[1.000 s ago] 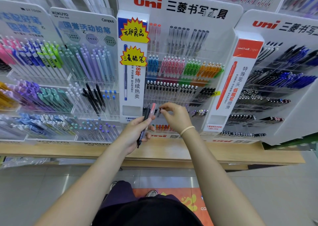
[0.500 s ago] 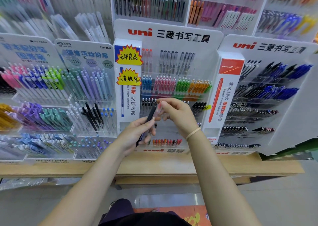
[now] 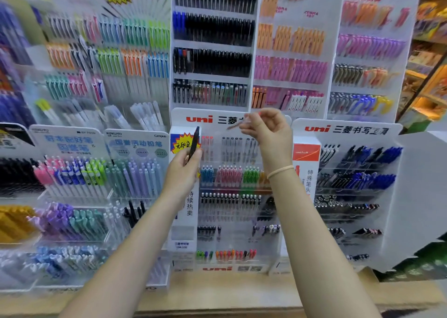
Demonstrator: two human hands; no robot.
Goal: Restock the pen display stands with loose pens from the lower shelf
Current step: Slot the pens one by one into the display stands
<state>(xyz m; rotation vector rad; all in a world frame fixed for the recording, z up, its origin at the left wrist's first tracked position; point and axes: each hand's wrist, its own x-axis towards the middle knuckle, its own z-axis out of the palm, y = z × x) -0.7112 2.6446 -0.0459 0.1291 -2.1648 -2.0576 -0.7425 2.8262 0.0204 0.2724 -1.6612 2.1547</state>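
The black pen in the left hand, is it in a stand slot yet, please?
Out. The left hand grips the black pen upright, in front of the display stand.

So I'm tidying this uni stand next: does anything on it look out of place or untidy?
Mostly neat. On the middle uni stand, the sparse row second from the bottom has gaps, and its few pens on the right lean at angles rather than standing straight. The upper rows look full and upright.

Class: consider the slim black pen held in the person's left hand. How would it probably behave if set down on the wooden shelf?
The slim black pen looks straight and stiff, so it probably won't bend. Its narrow round barrel could roll along the flat wooden shelf. The left hand holds it by fingertips alone, suggesting it's light.
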